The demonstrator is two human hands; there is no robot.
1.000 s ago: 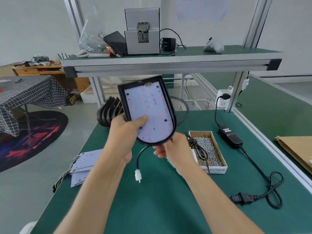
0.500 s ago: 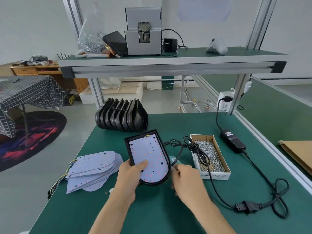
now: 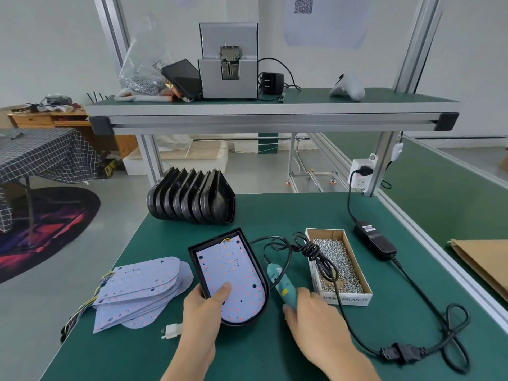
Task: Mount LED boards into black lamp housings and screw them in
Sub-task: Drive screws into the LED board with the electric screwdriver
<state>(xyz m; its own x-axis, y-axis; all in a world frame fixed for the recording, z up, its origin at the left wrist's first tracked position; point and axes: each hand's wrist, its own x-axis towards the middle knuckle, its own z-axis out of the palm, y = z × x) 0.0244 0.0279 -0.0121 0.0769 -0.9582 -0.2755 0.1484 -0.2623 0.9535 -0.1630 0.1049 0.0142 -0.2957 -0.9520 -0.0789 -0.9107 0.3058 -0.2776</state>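
Observation:
A black lamp housing [image 3: 193, 258] lies on the green bench with a white LED board [image 3: 231, 268] seated inside it. My left hand [image 3: 200, 317] grips the housing's near left edge, and its thumb presses on the board. Just right of the housing lies a teal electric screwdriver [image 3: 278, 279]; my right hand [image 3: 316, 320] closes thumb and fingers round its near end. A white connector [image 3: 171, 331] lies on the bench by my left wrist.
A fan of loose LED boards [image 3: 143, 287] lies at the left. Several empty black housings [image 3: 192, 200] stand in a row behind. A cardboard box [image 3: 354, 300] of screws sits right of the screwdriver, with the black cord over it. A power adapter [image 3: 375, 240] and cable loops [image 3: 398, 353] lie further right.
The housing, held up in both hands a second ago, has come down onto the bench. My right hand has left it and moved right onto the screwdriver.

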